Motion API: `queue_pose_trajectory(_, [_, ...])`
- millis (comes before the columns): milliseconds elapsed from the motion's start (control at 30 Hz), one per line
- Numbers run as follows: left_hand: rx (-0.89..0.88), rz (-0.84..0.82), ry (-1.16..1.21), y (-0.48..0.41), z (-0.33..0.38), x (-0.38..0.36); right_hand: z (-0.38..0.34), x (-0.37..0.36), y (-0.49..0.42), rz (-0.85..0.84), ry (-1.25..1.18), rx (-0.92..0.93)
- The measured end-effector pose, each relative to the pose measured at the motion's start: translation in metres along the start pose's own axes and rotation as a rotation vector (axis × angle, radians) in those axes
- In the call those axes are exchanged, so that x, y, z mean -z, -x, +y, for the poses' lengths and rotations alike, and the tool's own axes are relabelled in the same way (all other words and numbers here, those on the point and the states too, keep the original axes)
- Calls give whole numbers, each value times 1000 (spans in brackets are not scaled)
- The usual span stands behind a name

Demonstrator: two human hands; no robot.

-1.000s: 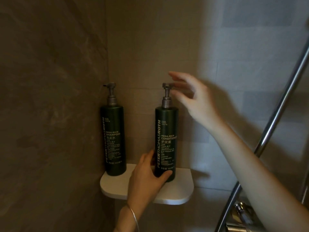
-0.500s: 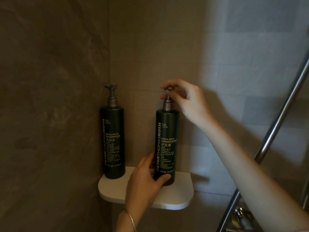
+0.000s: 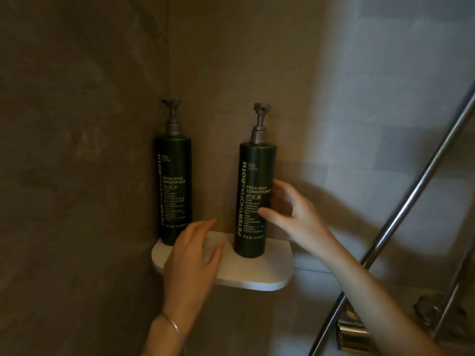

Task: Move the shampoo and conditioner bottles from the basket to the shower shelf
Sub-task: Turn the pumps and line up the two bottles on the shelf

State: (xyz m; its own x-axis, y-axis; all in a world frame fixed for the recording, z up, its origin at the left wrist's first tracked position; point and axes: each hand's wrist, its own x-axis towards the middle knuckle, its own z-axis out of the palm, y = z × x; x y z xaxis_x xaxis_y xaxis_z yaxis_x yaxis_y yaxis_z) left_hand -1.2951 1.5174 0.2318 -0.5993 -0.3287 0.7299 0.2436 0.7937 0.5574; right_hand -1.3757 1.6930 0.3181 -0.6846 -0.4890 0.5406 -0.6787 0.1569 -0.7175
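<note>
Two dark green pump bottles stand upright on the white corner shower shelf (image 3: pixel 259 278). The shampoo bottle (image 3: pixel 173 188) is at the left against the dark wall. The conditioner bottle (image 3: pixel 255 199) stands to its right, nearer the shelf's middle. My left hand (image 3: pixel 192 258) hovers over the shelf between the bottles, fingers apart, holding nothing. My right hand (image 3: pixel 290 214) is at the conditioner's right side, fingers spread, thumb and a fingertip touching or nearly touching the bottle's side. No basket is in view.
A dark stone wall (image 3: pixel 77 150) meets a lighter tiled wall (image 3: pixel 359 98) at the corner. A slanted chrome shower rail (image 3: pixel 401 214) crosses the right side, with chrome tap fittings (image 3: pixel 352 330) below it.
My left hand has let go of the conditioner's base and drawn back to the left. My right hand has left the pump head and dropped to the bottle's side.
</note>
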Motion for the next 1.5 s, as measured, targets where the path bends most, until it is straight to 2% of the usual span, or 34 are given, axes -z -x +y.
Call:
queue_pose_trajectory(133, [24,115,-196,11,-19,20,5,-17,-1,40,-43,-20])
queue_pose_trajectory(300, [3,181,-286,13,-23,28,4,-39,-13,24,-72,-7])
queue_pose_trajectory(1267, [55,185,-300,-2,-22,19,0,-76,-35,-29,-100,56])
queue_pose_trajectory(1367, [53,184,-310,-6,-20,20,-11,-67,-35,-40,-104,58])
queue_pose_trajectory(1500, [15,235,-239,-23,-10,30,-37,-40,-51,35,-103,119])
